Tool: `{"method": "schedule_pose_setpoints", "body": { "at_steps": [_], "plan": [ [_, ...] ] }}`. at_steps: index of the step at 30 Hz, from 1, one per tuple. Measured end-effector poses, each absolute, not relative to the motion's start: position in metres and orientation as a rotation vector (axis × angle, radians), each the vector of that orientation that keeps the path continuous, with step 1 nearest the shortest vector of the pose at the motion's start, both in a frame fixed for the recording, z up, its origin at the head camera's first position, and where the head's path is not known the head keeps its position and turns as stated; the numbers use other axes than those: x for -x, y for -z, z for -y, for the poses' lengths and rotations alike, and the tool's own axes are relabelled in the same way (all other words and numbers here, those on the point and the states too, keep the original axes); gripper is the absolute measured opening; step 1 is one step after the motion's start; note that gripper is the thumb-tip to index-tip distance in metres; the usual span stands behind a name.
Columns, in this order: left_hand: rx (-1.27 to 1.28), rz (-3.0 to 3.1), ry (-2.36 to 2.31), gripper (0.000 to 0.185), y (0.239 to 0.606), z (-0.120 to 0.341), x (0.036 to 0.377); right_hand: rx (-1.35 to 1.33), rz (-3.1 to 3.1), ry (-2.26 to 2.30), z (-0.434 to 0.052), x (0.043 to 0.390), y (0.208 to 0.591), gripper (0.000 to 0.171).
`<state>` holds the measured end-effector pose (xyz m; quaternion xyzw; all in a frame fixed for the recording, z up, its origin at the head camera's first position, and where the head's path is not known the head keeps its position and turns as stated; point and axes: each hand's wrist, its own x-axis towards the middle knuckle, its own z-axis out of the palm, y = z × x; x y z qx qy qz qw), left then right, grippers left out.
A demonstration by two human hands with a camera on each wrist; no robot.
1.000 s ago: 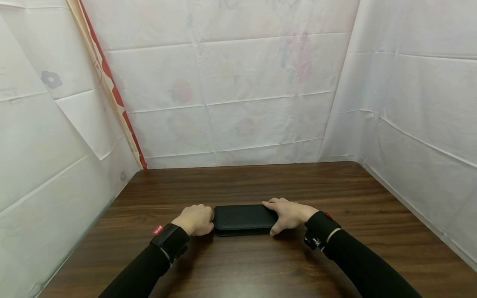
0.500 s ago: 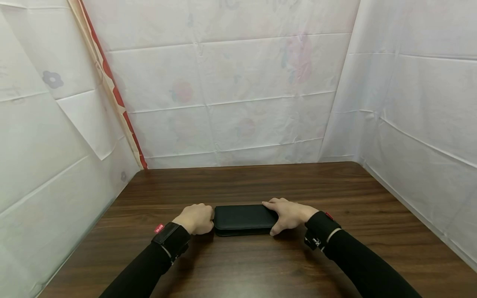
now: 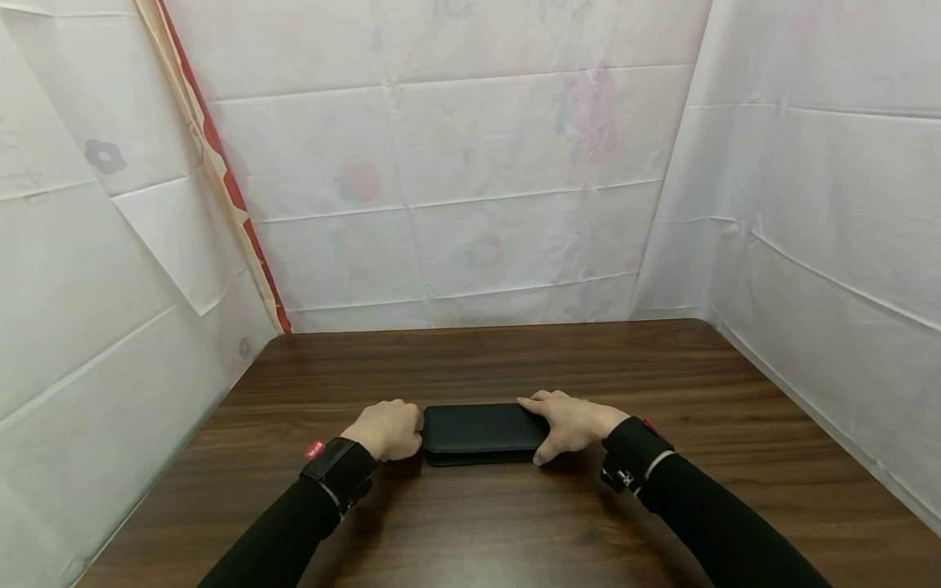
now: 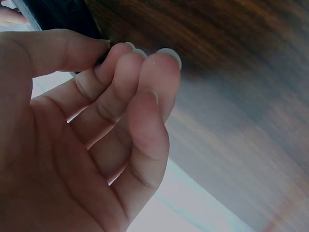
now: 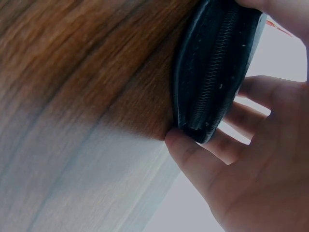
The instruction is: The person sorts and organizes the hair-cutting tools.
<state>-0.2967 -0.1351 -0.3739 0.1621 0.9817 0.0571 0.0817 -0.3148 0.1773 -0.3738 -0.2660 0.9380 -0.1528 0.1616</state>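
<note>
Fingers of the right hand (image 3: pixel 569 425) curl round the right end of a black zippered case (image 3: pixel 481 434), thumb at its near edge and the other fingers over the top toward the far edge, so this hand grips it. Fingers of the left hand (image 3: pixel 387 431) are bunched and curled at the case's left end, thumb and fingertips pinched together against it; what they pinch is too small to tell.

Both forearms, in black sleeves with dark wrist straps, reach forward from the near edge and angle inward, meeting at the case. It lies flat on the brown wooden table (image 3: pixel 662 384), long side across, just beyond the middle of the near half.

From the head the case shows only as a plain dark slab between two fists. The right wrist view shows its zipper (image 5: pixel 212 72) running along the edge, with the thumb (image 5: pixel 193 154) touching the lower corner and fingers behind the case. The left wrist view shows the palm side: thumb tip (image 4: pixel 72 48) meeting the first fingertips right at the dark corner of the case (image 4: pixel 58 14), with the other fingers curled beside them.

Beyond the table stand creased white sheets with faint flower prints and, at the far left, a red-edged strip (image 3: pixel 220 163).
</note>
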Motion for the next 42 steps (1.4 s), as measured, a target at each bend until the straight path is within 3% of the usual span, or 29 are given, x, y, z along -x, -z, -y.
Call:
{"method": "schedule_pose_setpoints", "body": {
  "at_steps": [12, 42],
  "plan": [
    [-0.464, -2.911, -0.229, 0.009, 0.3726, 0.1364, 0.2987, 0.755, -2.675, 0.443, -0.1771, 0.3148, 0.3738, 0.095],
    [-0.421, -2.872, -0.301, 0.015, 0.3713, 0.1370, 0.3039, 0.765, -2.664, 0.425, -0.1772, 0.3159, 0.3727, 0.094]
  ]
}}
